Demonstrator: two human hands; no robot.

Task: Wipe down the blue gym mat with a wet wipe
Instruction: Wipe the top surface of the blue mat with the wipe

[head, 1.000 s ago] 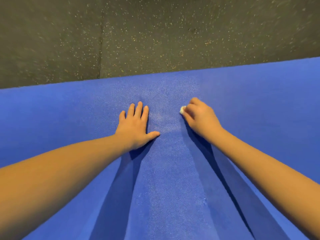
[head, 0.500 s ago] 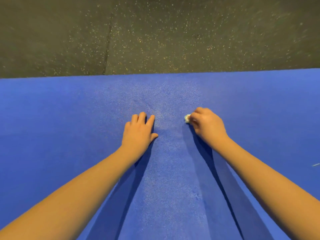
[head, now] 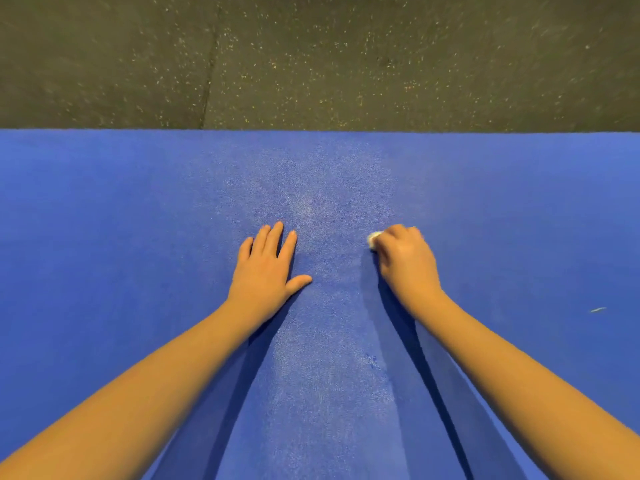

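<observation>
The blue gym mat (head: 104, 220) fills the lower two thirds of the head view, its far edge running straight across. My left hand (head: 266, 268) lies flat on the mat near the middle, fingers straight and thumb out to the right. To its right, my right hand (head: 405, 261) is curled round a small balled-up white wet wipe (head: 373, 240) and presses it on the mat. Only a bit of the wipe shows at the fingertips. A paler strip runs down the mat between my two arms.
Dark speckled rubber floor (head: 346, 57) lies beyond the mat's far edge, with a seam (head: 209, 81) running through it. A small pale fleck (head: 598, 309) lies on the mat at the far right.
The view has tilted, so the mat's far edge now runs level. Both hands sit a little nearer to me on the mat. The right hand still holds the wipe.
</observation>
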